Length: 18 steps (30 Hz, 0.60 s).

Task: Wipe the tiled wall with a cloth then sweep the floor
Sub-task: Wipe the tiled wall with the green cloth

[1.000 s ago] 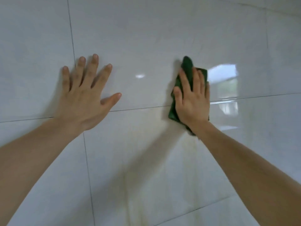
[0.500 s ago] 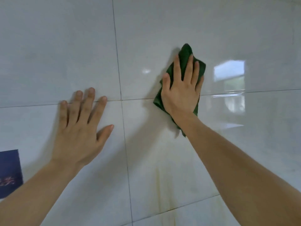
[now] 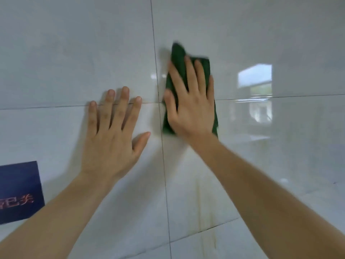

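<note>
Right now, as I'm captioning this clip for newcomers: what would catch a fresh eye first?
The dark green cloth stands out most, pressed flat under the right hand on the glossy pale tiled wall, just right of a vertical grout line. The left hand lies spread flat on the wall left of that line. A dark blue sign with red characters sits at the lower left edge.

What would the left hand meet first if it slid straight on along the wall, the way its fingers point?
Probably only bare tiled wall. The left hand points up and slightly right; the green cloth under the right hand lies just right of that path, so the way looks free, though narrowly.
</note>
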Motion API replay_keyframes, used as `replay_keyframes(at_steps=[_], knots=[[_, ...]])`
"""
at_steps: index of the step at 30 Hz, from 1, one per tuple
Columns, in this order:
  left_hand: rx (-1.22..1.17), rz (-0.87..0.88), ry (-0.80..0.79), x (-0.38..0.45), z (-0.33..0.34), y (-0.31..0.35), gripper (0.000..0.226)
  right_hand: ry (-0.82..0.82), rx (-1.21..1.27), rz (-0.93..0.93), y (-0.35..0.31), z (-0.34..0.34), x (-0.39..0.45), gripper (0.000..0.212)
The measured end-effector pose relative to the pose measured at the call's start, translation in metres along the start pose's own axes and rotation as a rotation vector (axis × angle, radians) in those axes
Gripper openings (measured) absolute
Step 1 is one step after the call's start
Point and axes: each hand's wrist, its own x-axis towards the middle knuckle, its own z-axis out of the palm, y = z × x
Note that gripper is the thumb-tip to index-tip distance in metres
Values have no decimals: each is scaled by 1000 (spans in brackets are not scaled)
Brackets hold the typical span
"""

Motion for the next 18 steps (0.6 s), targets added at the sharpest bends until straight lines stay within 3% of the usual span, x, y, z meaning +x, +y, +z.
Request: replay_keyframes(at_steps=[4,7,8,11,12,13,14,17,18], knots=[[-42,-4,-44,-2,-8,-1,67,-214,-25,-363,31,-12,-163,49],[-24,42,-59,-3,-11,17,67,-222,-43,-431,69,-10,-149,48],[-31,69,-56,-2,-10,27,67,-154,-55,-326,78,-9,-122,49],[-87,102,-35,7,-4,58,67,-43,-1,263,105,-9,-38,57],[-90,108,-33,10,-1,66,67,-20,7,387,105,-8,-30,59],[-83,114,-37,13,2,73,67,-4,2,398,102,-8,-36,59],[-68,117,-38,15,4,77,67,-4,-5,296,97,-7,-52,57],[-26,109,-24,16,9,84,66,-102,-30,-268,109,-10,-110,52],[-21,103,-25,16,10,85,66,-135,-49,-349,128,-12,-109,52]])
